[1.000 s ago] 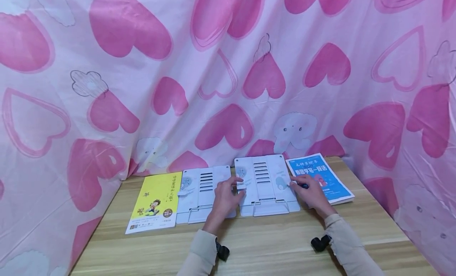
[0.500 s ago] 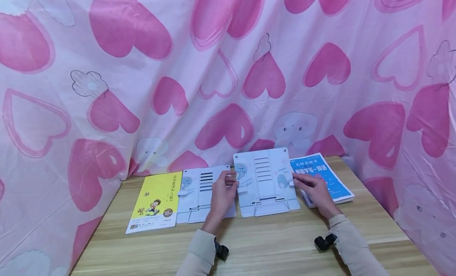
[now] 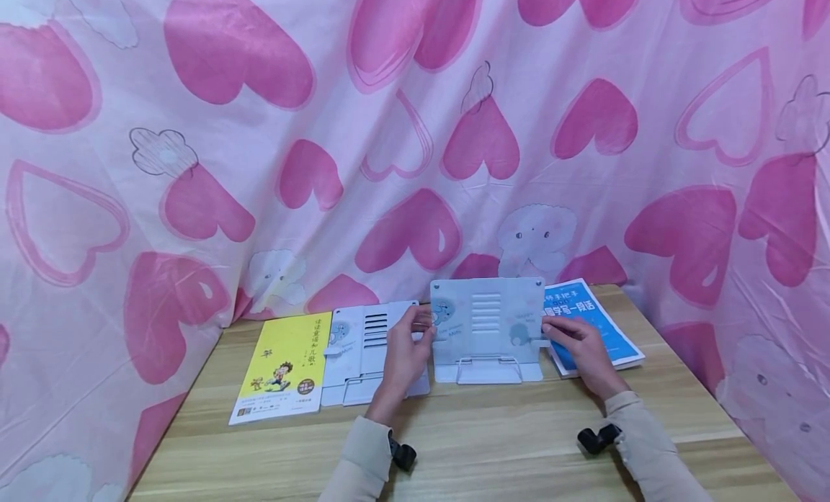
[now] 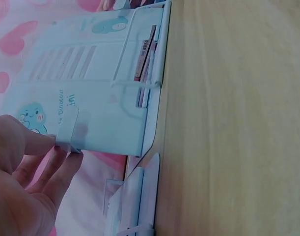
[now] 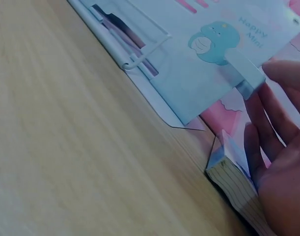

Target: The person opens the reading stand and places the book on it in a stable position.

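Note:
A pale blue book stand (image 3: 485, 343) with slots, a dinosaur print and a wire page ledge (image 3: 489, 372) stands with its back panel raised on the wooden table. My left hand (image 3: 408, 354) pinches the clip (image 4: 67, 129) on its left edge between thumb and fingers. At the opposite edge, my right hand (image 3: 583, 354) pinches the matching clip (image 5: 245, 73). A second, similar book stand (image 3: 346, 365) lies flat to the left, partly covered by my left hand. What props the raised panel from behind is hidden.
A yellow book (image 3: 285, 365) lies left of the flat stand. Behind my right hand lies a thick blue book (image 3: 603, 336), its page edges (image 5: 235, 189) close to the stand's corner. A pink heart-patterned curtain (image 3: 402, 221) hangs behind the wooden table (image 3: 493, 444).
The right-hand stand's panel has tilted up from lying nearly flat to standing steeply. My right hand has shifted slightly right, and my left hand has moved from the panel's face to its edge.

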Demonstrator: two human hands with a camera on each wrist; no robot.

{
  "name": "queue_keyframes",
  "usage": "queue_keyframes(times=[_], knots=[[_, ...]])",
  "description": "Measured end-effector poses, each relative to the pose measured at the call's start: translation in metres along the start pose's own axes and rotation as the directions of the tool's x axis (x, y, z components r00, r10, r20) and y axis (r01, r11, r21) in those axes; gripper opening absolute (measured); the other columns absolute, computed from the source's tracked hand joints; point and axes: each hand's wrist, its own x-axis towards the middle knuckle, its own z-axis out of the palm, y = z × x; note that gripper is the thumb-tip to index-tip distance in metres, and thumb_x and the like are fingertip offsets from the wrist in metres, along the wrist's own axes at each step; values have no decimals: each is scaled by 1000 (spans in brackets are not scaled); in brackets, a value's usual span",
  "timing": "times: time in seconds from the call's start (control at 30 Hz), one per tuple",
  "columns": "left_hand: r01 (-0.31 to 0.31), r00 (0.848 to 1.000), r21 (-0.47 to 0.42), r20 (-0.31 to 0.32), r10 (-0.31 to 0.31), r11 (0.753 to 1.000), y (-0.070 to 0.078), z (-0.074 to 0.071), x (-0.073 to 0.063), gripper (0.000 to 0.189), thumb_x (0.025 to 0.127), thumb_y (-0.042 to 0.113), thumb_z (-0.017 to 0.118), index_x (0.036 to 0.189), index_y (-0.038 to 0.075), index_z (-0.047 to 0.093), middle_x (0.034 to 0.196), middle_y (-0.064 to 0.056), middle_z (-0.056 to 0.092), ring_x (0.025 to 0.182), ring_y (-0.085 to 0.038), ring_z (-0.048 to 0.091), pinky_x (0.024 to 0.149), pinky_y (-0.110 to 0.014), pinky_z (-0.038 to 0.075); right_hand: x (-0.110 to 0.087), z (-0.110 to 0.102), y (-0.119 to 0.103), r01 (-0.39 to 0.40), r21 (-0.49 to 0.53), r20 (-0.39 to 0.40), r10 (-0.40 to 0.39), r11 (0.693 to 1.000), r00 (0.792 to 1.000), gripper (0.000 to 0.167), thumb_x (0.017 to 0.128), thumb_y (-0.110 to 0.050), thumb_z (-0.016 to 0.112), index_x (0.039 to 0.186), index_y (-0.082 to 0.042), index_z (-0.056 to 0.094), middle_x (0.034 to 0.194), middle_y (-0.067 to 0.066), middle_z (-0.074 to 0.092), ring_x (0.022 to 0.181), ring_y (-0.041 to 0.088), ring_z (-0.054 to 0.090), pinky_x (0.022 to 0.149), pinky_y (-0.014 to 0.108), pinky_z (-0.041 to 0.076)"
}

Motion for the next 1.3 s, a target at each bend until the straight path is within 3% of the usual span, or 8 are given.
queue_keyframes(times=[0.2,0.5,0.6,0.7,0.83,0.97,1.07,1.3], knots=[[-2,1000,-18,2,2,1000,2,1,-2,34,103,6,72,133,22,67,118,2,74,107,-16,72,96,-44,65,-5,-3,-4,5,12,24,-5,1000,1000,50,109,-39,66,147,-7,67,128,-19,69,123,6,56,97,12,52],[-16,1000,-21,-13,16,1000,2,2,-5,31,103,2,71,126,22,68,114,2,75,109,-17,75,92,-34,67,-10,-12,-11,-50,-155,136,71,987,988,48,104,-47,72,141,-17,73,146,4,65,133,17,44,106,39,50],[-11,1000,-27,-14,11,1000,1,2,-5,31,102,1,71,124,22,68,113,1,75,109,-17,75,93,-33,66,-11,-14,-12,-36,-160,165,63,986,984,40,102,-41,75,132,-14,78,136,6,64,127,19,46,103,42,49],[2,1000,-31,-24,-3,1000,-2,3,-5,29,103,1,70,123,21,67,113,0,75,111,-17,75,94,-33,66,-13,-15,-13,-5,-171,210,42,985,977,31,100,-33,79,122,-11,82,124,7,72,121,18,58,122,62,36],[19,999,-31,-47,-21,999,-5,4,-4,25,104,3,68,123,20,66,117,0,75,115,-18,75,97,-34,65,-14,-15,-17,-5,-141,275,44,990,961,26,98,-26,81,116,-7,83,117,8,79,115,14,67,125,76,10],[20,997,-15,-79,-21,1000,-5,4,-3,22,105,5,69,123,17,67,119,-4,75,117,-21,75,98,-35,65,-15,-13,-20,33,-177,316,25,984,948,22,99,-23,80,114,-8,83,118,5,79,113,15,68,113,56,42],[28,992,20,-125,-25,999,-4,4,-2,18,103,7,71,119,14,70,119,-10,70,113,-24,74,94,-33,66,-15,-11,-22,54,-205,366,25,977,930,19,99,-24,79,113,-11,82,123,6,76,116,23,65,94,38,55],[76,990,42,-125,-70,996,-4,3,-1,18,100,9,77,117,11,72,113,-19,65,93,-21,76,81,-26,67,-12,-6,-28,4,-189,446,82,982,891,23,97,-28,81,117,-16,82,143,10,68,129,34,58,100,40,55]])
